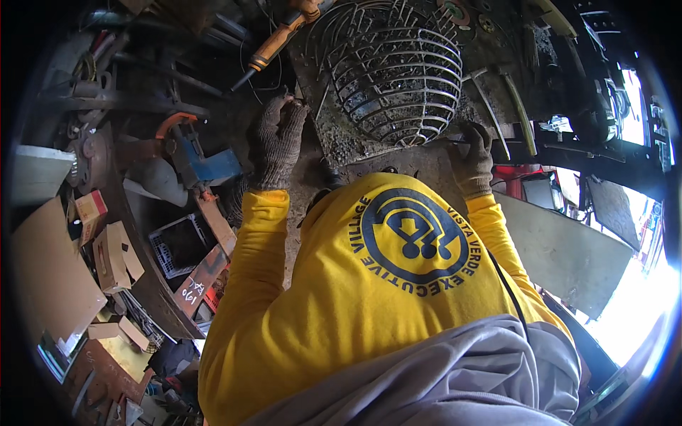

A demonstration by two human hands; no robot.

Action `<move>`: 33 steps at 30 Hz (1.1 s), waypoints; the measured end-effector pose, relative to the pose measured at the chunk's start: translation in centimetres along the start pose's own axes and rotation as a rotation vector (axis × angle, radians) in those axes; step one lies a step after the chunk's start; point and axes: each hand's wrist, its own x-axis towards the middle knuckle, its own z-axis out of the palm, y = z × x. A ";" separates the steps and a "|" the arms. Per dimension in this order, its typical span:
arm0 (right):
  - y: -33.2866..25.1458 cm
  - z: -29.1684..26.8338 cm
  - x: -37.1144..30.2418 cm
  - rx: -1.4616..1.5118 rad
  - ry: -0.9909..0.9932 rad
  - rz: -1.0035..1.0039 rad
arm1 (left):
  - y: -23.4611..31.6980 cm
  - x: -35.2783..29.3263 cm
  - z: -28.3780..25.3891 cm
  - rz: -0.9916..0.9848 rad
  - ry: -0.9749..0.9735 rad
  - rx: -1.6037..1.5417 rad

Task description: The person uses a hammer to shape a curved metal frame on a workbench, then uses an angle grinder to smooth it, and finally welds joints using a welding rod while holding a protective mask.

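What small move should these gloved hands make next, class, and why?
I'd probably bring the left hand over to the rounded wire cage to steady it: the right hand is close by the cage's lower right side, while the left appears apart from its bars.

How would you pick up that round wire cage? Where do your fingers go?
I'd hold the round wire cage by its curved bars at the right edge, coming from the right, where the gloved right hand is close. The bars look thin, with gaps that fingers could probably slip through.
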 end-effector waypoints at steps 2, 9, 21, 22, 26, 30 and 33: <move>-0.4 0.1 0.0 -0.016 0.003 0.018 | 0.3 1.2 -0.3 0.017 -0.033 0.023; -0.5 1.5 -0.4 0.016 0.055 0.131 | -1.1 3.8 0.2 0.079 -0.139 -0.112; -1.5 2.1 -0.3 0.032 0.092 0.235 | -0.9 4.8 0.4 0.219 -0.144 0.130; -1.9 2.1 -0.2 0.064 0.084 0.252 | -0.7 4.8 0.1 0.261 -0.142 0.208; -2.1 2.1 -0.2 0.013 0.118 0.224 | 1.8 4.9 -0.4 0.231 -0.352 0.293; -3.1 1.4 0.1 0.019 0.164 0.264 | 3.9 4.5 0.8 0.166 -0.542 0.389; -3.6 0.5 0.4 -0.033 0.132 0.248 | 2.4 4.9 2.0 0.100 -0.535 0.225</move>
